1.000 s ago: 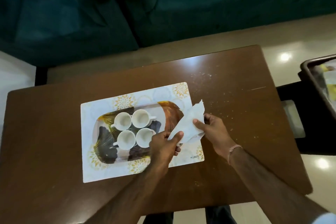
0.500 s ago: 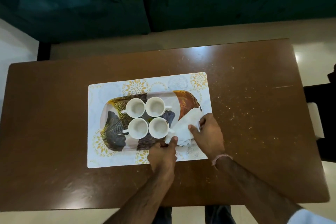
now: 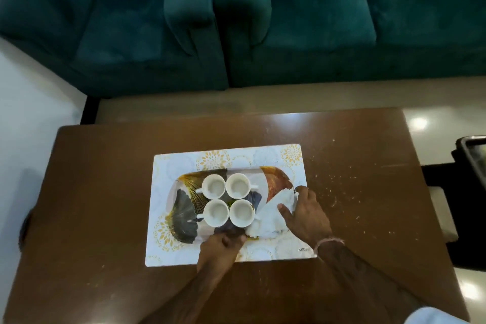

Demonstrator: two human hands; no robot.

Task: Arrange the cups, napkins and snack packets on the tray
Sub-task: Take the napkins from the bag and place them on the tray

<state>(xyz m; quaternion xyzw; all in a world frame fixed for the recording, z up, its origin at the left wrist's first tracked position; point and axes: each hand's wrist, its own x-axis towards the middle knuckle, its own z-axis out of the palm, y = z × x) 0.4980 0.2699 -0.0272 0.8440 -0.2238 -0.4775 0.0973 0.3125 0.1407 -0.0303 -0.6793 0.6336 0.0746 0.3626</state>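
The right hand [image 3: 302,214] presses the napkin [image 3: 271,216] flat onto the tray [image 3: 184,208], fingers spread. The left hand [image 3: 219,247] curls its fingers on the napkin's near corner beside four cups [image 3: 227,200].

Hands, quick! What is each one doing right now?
Left hand: curled shut at the near rim of the tray; whether it pinches the napkin cannot be told.
Right hand: open, fingers spread, pressing flat on the napkin.

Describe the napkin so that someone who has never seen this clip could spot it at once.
On the brown table lies a patterned mat carrying a leaf-print tray. At the tray's right end, beside four white cups, lies the napkin: white, soft and crumpled, under the right hand.
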